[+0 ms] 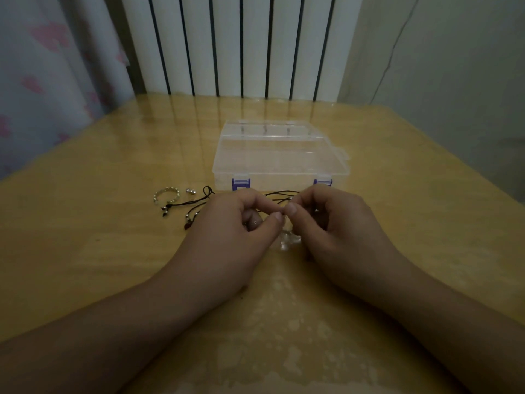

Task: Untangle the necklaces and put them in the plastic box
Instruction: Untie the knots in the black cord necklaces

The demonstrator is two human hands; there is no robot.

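Note:
A tangle of black-cord necklaces (pixel 196 204) with small beads and dark pendants lies on the wooden table, trailing left from under my hands. My left hand (pixel 235 223) and my right hand (pixel 329 223) meet fingertip to fingertip just in front of the box, both pinching the cords; a loop of black cord (pixel 281 194) shows above the fingers. A pale, shiny pendant (pixel 287 240) hangs below the pinch. The clear plastic box (pixel 278 157) with purple latches stands behind my hands, its lid down.
A silver bracelet (pixel 167 195) and a small silver bead (pixel 191 190) lie left of the cords. The table (pixel 85 251) ends at a white radiator at the back, a curtain on the left and a wall on the right.

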